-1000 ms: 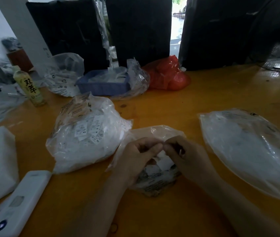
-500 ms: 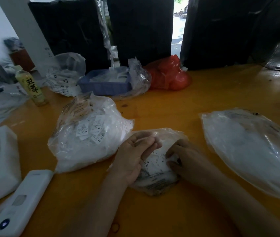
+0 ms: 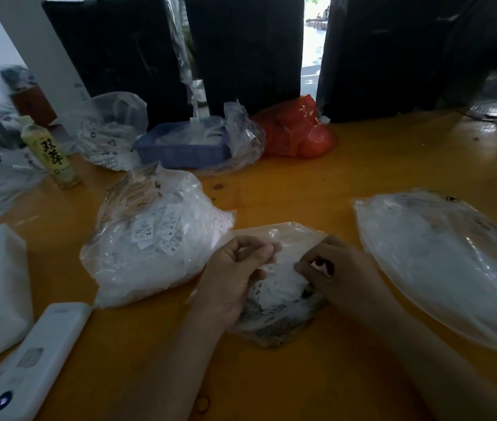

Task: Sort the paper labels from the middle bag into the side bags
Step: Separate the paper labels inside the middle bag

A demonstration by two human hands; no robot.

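Both hands mid-frame w/ curled grips in the small clear plastic middle bag (image 3: 274, 317): left hand (image 3: 235, 278) & right hand (image 3: 338, 275) each pinching white paper labels (image 3: 283, 278).

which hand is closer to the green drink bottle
Left. The left hand lies over the middle bag's left side, toward the bottle; the right hand lies on the bag's far side.

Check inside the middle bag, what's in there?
The middle bag holds white paper labels, some printed XS and XL. Both hands, left and right, cover part of it; the count is hidden.
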